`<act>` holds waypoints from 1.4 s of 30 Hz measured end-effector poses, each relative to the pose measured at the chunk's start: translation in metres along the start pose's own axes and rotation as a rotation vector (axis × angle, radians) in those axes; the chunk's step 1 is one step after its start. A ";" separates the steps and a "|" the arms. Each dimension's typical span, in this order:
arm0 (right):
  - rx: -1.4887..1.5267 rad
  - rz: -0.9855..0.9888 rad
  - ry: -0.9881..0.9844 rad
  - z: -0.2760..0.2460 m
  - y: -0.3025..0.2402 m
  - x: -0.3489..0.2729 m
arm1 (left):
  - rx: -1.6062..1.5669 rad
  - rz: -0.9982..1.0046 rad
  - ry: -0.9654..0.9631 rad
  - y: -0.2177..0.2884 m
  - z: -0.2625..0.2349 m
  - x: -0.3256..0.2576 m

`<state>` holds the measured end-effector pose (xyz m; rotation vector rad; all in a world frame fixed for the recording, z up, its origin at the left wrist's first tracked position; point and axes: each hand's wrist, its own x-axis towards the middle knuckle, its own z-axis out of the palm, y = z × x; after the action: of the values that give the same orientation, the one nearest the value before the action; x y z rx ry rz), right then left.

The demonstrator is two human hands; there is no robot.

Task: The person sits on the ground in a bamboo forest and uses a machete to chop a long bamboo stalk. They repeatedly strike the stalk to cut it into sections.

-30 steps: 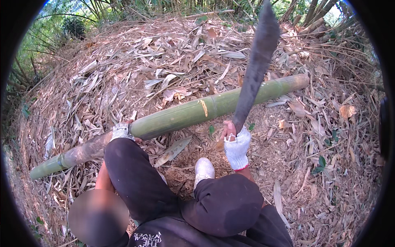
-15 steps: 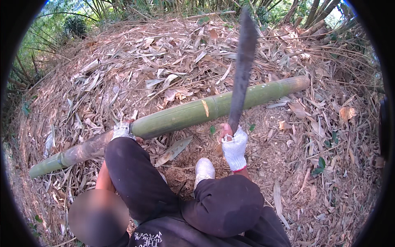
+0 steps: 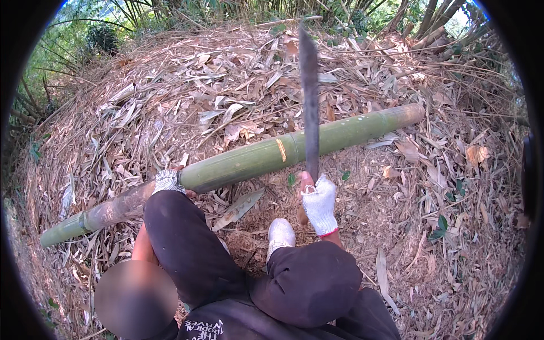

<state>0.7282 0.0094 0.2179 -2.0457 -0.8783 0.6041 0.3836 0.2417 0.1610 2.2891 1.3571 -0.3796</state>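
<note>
A thick green bamboo pole (image 3: 232,164) lies across the leaf litter in front of me, slanting from lower left to upper right. Its side bears a pale yellow notch (image 3: 281,149) near the middle. My left hand (image 3: 169,180), in a white fingerless glove, grips the pole left of the notch, partly hidden by my knee. In my right hand (image 3: 319,201), gloved the same way, is a machete (image 3: 310,96). Its long dark blade points away from me, passing over the bamboo just right of the notch; I cannot tell whether it touches.
Dry bamboo leaves (image 3: 170,113) cover the ground all around. My white shoe (image 3: 281,232) stands between my knees, close to the near side of the pole. Bamboo stalks (image 3: 442,20) and thin branches rise along the far edge. Small green seedlings (image 3: 439,226) grow at the right.
The machete's blade has swung left and lies nearer the notch, its tip a little lower. My right hand shifted slightly left. The left hand and the pole look nearly unmoved.
</note>
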 end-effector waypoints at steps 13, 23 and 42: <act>-0.470 0.071 -0.172 0.022 0.020 -0.009 | 0.071 -0.048 -0.010 -0.003 -0.011 -0.009; -0.477 0.132 -0.243 0.040 0.077 -0.017 | 0.030 -0.037 -0.005 0.003 -0.014 -0.006; -0.348 0.144 -0.196 0.040 0.066 -0.022 | -0.061 -0.057 -0.045 0.007 -0.021 -0.009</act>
<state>0.7115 -0.0160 0.1439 -2.4090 -1.0121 0.7858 0.3850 0.2426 0.1847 2.1837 1.3947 -0.4008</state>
